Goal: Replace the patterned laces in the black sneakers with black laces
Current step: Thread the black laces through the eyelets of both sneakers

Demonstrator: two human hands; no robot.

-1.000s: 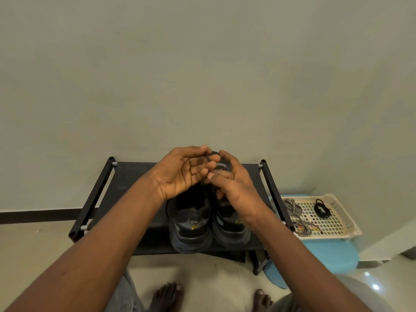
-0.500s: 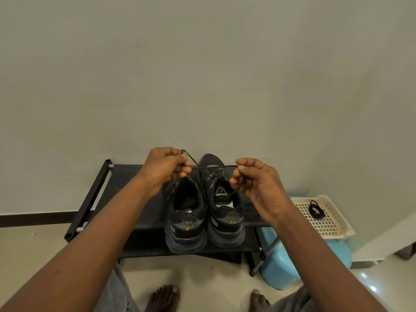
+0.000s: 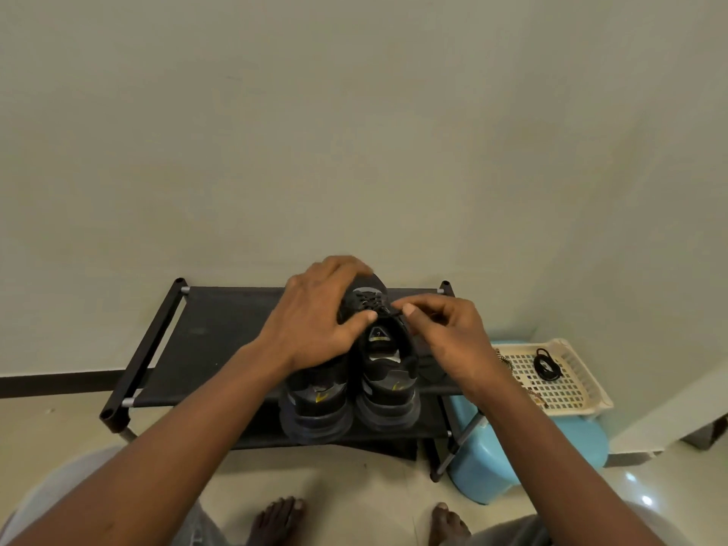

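Two black sneakers stand side by side on a black shoe rack (image 3: pixel 205 348), heels toward me. My left hand (image 3: pixel 319 329) lies over the front of the left sneaker (image 3: pixel 315 403), its thumb pressing the laced part of the right sneaker (image 3: pixel 388 372). My right hand (image 3: pixel 445 336) pinches a black lace (image 3: pixel 388 311) at the right sneaker's upper eyelets. A coiled black lace (image 3: pixel 546 364) lies in a cream tray (image 3: pixel 583 384) at the right, and a bit of patterned lace (image 3: pixel 502 358) shows at the tray's left edge, mostly hidden by my right wrist.
The tray rests on a blue plastic stool (image 3: pixel 496 466) beside the rack. A plain wall stands right behind the rack. My bare feet (image 3: pixel 279 522) are on the tiled floor in front of the rack.
Both hands came back down from holding the lace stretched between them. The left hand now rests on the sneakers and the right pinches the lace at the eyelets.
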